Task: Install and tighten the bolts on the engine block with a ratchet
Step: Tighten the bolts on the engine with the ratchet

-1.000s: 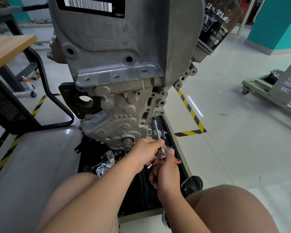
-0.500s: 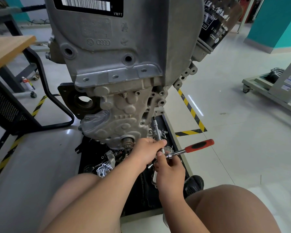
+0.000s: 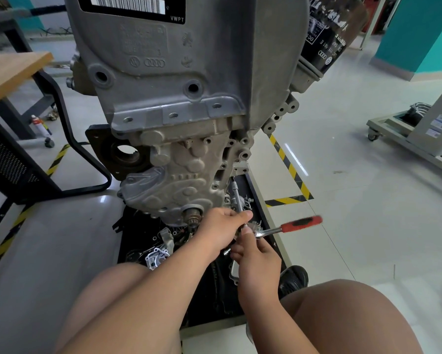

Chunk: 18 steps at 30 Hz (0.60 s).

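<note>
Swung the ratchet [image 3: 301,223] round since a second ago: red grip tucked behind the hands then, now sticking out to the right past the right edge of the black tray [image 3: 214,325] and smeared with motion. Barely shifted against half a second ago.

Holding the extension bar [image 3: 237,198] in the left hand [image 3: 221,227], fingers curled round its lower end. Pinching the ratchet's chrome neck just beside the head with the right hand [image 3: 259,254], thumb raised against the tool.

Running the bar up from the hands to the lower right corner of the engine block [image 3: 184,103], which stands over the tray. Cannot see the bolt at the bar's tip.

Judging the handling: stiff steel, light enough for a pinch while the bolt spins freely, probably slick on the chrome. Better to take the red grip for the final pull and steady the joint of head and bar with the other hand, to keep the long extension from tilting off the bolt. Expect no give from the block: heavy and fixed.

Leaving loose metal parts [image 3: 157,256] lying in the tray towards its front edge.
</note>
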Motion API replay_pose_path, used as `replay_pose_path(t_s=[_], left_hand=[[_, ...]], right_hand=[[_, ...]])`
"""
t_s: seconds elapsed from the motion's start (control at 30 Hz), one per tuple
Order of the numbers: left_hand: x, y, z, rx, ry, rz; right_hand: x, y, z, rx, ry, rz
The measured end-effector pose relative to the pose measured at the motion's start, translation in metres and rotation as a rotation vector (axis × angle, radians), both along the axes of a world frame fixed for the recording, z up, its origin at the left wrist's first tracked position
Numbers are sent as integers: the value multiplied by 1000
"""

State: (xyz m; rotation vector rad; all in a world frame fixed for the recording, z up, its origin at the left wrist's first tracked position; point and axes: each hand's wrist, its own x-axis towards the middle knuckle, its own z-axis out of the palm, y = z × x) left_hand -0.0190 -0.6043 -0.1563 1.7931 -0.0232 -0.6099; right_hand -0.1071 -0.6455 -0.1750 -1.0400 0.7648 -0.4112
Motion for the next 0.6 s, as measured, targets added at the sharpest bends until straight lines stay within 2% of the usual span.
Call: replay_pose_path(t_s=[0.2,0.37,0.5,0.6], left_hand=[[1,1,7,10,61,-91],[0,2,7,8,67,-108],[-2,2,8,-21,80,-85],[-4,2,8,-30,61,-44]], right_hand=[[6,-5,1,210,173,104],[6,-3,3,305,160,180],[4,0,3,274,135,200],[2,-1,2,99,152,165]])
